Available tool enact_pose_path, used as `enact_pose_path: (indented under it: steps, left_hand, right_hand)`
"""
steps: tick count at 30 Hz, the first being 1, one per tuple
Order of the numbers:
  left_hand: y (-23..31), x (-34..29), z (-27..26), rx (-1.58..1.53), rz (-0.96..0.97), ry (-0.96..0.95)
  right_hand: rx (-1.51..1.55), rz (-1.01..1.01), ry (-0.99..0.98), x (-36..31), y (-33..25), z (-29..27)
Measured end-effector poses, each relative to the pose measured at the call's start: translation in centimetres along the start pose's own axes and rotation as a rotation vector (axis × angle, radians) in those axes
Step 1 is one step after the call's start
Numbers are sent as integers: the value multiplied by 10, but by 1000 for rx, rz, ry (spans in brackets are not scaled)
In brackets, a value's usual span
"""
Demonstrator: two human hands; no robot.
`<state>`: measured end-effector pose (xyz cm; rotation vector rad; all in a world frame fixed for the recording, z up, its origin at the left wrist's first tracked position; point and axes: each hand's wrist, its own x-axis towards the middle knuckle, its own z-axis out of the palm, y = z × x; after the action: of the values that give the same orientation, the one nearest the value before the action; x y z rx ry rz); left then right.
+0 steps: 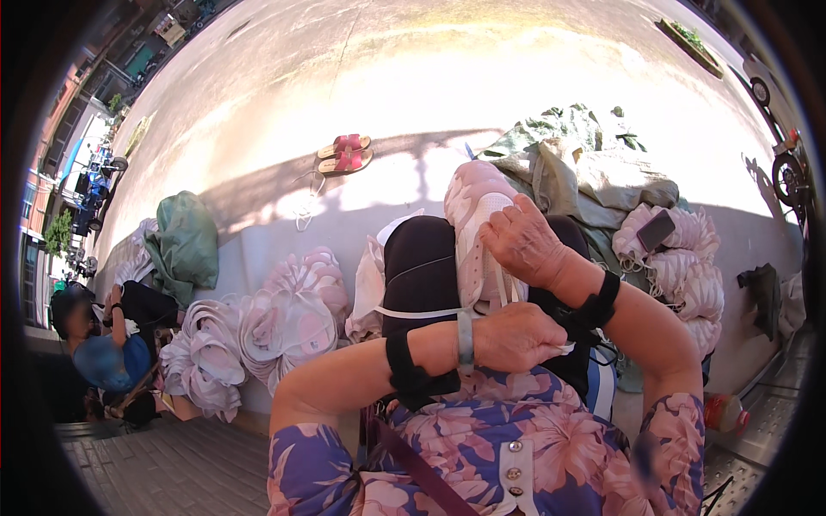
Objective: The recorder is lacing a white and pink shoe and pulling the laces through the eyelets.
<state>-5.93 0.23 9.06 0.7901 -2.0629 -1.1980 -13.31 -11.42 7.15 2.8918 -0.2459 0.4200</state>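
Shoe upper (478,232) on lap | L hand (516,337) pulls lace (422,313) | R hand (523,241) grips top

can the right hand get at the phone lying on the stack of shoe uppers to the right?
Probably not as things stand: the right hand is gripping the pink shoe upper on the lap. The phone lies uncovered on the stack, with nothing in between.

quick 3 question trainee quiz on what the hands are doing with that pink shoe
1. True or false: the right hand rests on the pink-and-white laced shoe upper.
2. Which hand pinches the white lace: A left, B right?
3. What lies on the sunlit ground beyond the knees?

Key: 1 true. 2 A. 3 a pair of red strapped sandals.
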Motion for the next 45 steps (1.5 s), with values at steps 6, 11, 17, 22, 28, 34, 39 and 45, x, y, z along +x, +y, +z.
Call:
enact_pose_path:
  steps: [6,11,17,22,28,34,39,45]
  left_hand:
    - [1,-1,0,48,-37,-37]
    - [-4,-6,4,35,-45,3]
    - [-2,-9,-4,7,-49,23]
    - [2,-8,-3,5,-11,46]
    - [2,-8,-2,20,-4,36]
    - [7,-7,-1,65,7,117]
    - [16,-6,-1,264,165,125]
    - [25,-3,-1,376,181,73]
  right_hand:
    - [-197,-70,-203,13,-16,-1]
    - [-89,28,-75,4,-11,16]
    - [371,515,133,-1,-12,20]
    - [-59,75,-9,11,-12,6]
    - [-103,-72,-151,17,-4,1]
    - [427,530,104,1,2,23]
    - [211,205,18,11,1,5]
    - [-41,-155,-47,21,10,3]
